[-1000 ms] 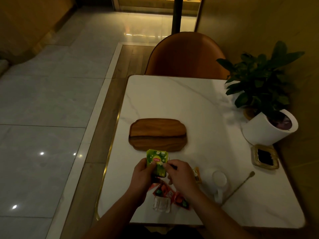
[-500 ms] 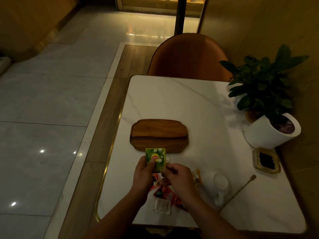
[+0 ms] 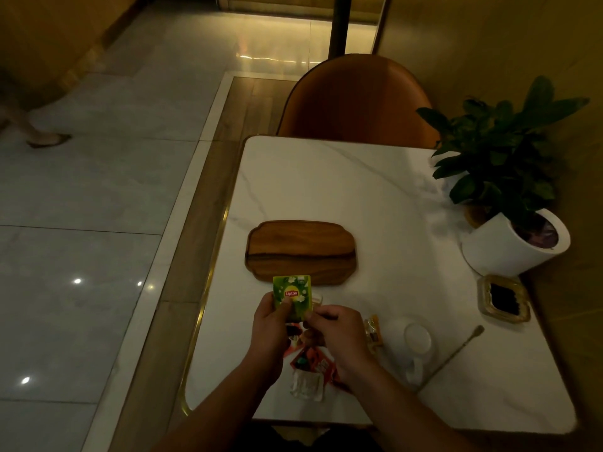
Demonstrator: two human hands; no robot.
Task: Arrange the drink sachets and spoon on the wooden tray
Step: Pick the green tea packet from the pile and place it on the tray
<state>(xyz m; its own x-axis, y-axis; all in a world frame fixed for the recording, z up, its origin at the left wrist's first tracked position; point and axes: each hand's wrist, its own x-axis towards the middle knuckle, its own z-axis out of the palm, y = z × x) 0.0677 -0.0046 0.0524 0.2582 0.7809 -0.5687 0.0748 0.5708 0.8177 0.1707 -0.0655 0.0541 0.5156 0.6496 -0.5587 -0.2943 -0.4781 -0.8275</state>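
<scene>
Two hands are meeting at the lower centre of the frame, with both forearms reaching up from the bottom edge. The left hand (image 3: 269, 324) is pinching a green sachet (image 3: 292, 296) by its lower left side, its thumb lying across the front just under the red logo. The right hand (image 3: 339, 334) is curling its fingers (image 3: 318, 316) round the sachet's lower right corner, knuckles turned up toward the camera. The sachet is standing upright between them above the worktop (image 3: 342, 184). Its top edge is overlapping the near rim of the wooden tray (image 3: 300, 251) in the picture; whether the two are touching I cannot tell. The tray is lying flat just above the hands. Under the wrists, red sachets (image 3: 313, 360) and a pale one (image 3: 306, 384) are lying in a loose heap near the worktop's front edge. Right of the right hand, an orange sachet (image 3: 373, 331) is lying beside a white mug (image 3: 416, 344). The spoon (image 3: 456, 350) is lying slantwise further right, well apart from the tray.
</scene>
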